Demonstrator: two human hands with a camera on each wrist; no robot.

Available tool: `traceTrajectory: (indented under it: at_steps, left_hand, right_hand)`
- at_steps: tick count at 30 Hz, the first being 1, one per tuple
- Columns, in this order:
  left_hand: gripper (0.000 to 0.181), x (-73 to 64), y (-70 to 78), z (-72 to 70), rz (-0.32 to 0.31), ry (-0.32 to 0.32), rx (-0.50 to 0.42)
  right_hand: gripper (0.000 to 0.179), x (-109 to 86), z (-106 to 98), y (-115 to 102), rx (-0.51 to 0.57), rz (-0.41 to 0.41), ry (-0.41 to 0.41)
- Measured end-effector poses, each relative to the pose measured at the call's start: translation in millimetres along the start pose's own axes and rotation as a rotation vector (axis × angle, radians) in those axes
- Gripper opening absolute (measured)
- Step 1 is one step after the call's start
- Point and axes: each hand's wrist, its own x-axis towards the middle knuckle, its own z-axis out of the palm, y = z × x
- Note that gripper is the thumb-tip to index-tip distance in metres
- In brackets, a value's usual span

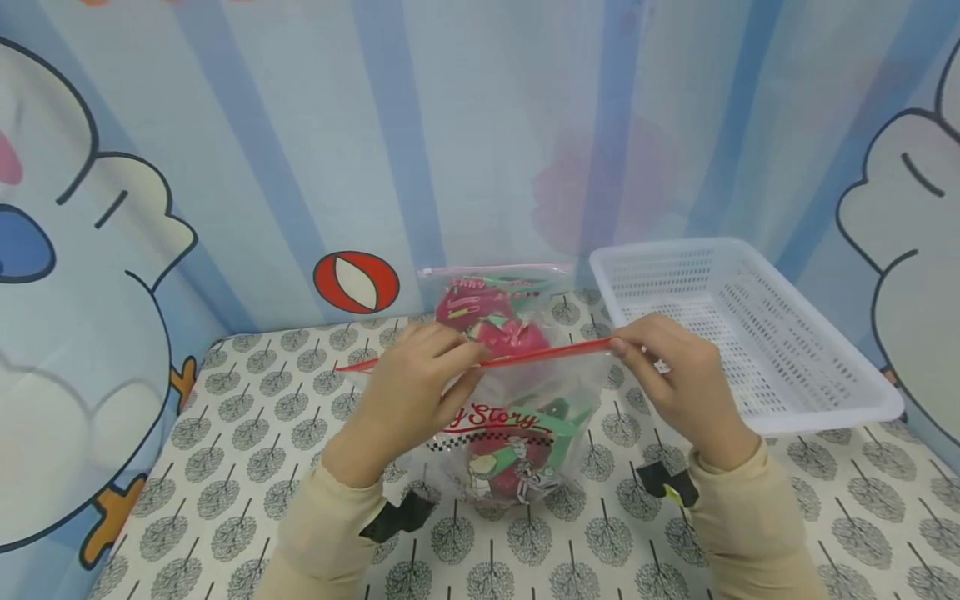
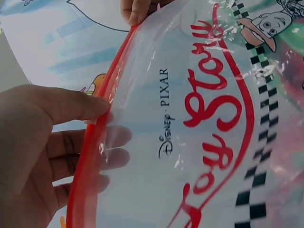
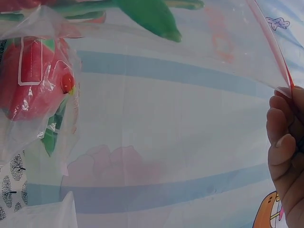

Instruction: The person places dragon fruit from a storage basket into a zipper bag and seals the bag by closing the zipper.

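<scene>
A clear zip bag (image 1: 491, 417) with red Toy Story lettering and a red zip strip (image 2: 90, 142) stands on the table between my hands. Red and green things (image 1: 558, 437) show through its plastic. My left hand (image 1: 416, 392) pinches the strip left of its middle, thumb on the near side and fingers behind the plastic. At the strip's right end my right hand (image 1: 678, 379) pinches the corner between thumb and fingers. Behind stands a second clear bag (image 1: 495, 312) with a pink top edge; flower-like red shapes and green leaves (image 3: 149, 19) are visible in the right wrist view.
A white plastic basket (image 1: 817, 333) with slotted walls sits at the right rear of the table. The tree-print tablecloth (image 1: 247, 467) covers the table. A striped cartoon curtain (image 1: 300, 150) hangs right behind it.
</scene>
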Motion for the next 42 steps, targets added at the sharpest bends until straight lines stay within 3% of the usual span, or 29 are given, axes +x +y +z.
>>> traceTrajectory:
  at_steps: [25,36,42]
  left_hand:
    - [0.007,-25.4,-18.8,-10.6,-0.047,0.076,0.036]
    - [0.008,-31.9,-21.8,-17.4,-0.064,0.086,0.079]
    - [0.01,-37.1,-25.2,-20.0,-0.079,0.1,0.095]
  right_hand:
    - [0.005,-1.2,-4,4,-0.032,0.037,0.003]
    - [0.019,-3.0,-5,8,-0.034,0.041,0.012]
    - [0.017,-4.5,-5,11,-0.026,0.047,0.009]
